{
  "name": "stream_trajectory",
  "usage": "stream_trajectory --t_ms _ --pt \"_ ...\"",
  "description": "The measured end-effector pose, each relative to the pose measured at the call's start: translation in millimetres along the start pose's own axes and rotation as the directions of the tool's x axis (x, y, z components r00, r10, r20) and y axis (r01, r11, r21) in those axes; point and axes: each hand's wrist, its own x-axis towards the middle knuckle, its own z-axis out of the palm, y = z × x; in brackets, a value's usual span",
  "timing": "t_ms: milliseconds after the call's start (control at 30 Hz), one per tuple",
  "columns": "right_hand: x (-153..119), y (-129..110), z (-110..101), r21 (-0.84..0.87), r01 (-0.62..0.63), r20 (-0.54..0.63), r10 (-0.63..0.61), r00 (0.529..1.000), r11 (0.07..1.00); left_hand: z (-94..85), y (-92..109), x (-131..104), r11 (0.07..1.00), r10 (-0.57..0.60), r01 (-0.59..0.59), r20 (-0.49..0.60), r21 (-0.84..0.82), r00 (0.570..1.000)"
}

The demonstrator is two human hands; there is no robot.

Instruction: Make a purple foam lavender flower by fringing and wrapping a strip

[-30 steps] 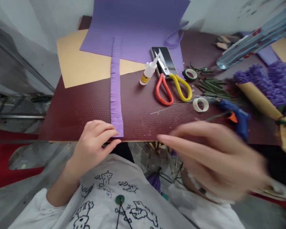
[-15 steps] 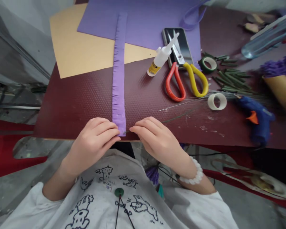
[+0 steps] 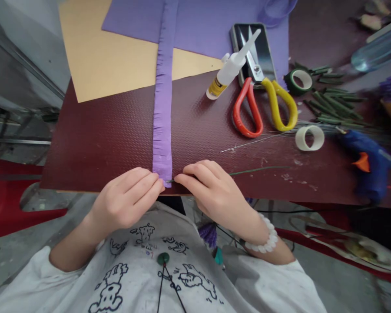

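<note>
A long purple paper strip, fringed with cuts along its left side, runs from the table's front edge up across the sheets. My left hand pinches the strip's near end at its left corner. My right hand is closed on a thin green wire, whose tip lies across the strip's near end while the rest trails off to the right over the table. The fingertips of both hands are a short way apart, on either side of the strip's end.
Behind lie purple sheets and a tan sheet. A glue bottle and scissors rest by a phone. Rightward are green tape, white tape, green stem pieces and a blue glue gun.
The view has shifted slightly, so the tools appear farther right and higher. My left fingers have moved a little on the strip's end. The green wire shows more clearly beyond my right hand.
</note>
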Motion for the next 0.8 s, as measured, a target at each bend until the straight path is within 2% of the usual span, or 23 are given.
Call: stream_trajectory --t_ms 300,567,700,800 --pt "3.5 2.2 -2.7 0.072 0.020 0.010 -0.021 1.000 0.997 -3.6 -1.0 2.3 0.996 0.028 -0.031 0.042 0.085 0.999" --pt "9.7 1.7 -7.0 -0.036 0.042 0.053 -0.040 0.998 0.998 -4.8 -5.5 12.4 0.980 0.143 -0.147 0.040 0.134 0.989" --pt "9.4 3.4 -7.9 0.023 0.039 0.061 -0.040 0.997 0.999 -0.3 -0.6 12.4 0.988 0.070 -0.068 -0.010 0.137 0.997" --pt "8.3 2.9 -6.3 0.075 0.021 0.030 -0.024 0.999 0.997 2.5 4.9 11.7 0.993 -0.037 0.035 0.011 0.109 0.999"
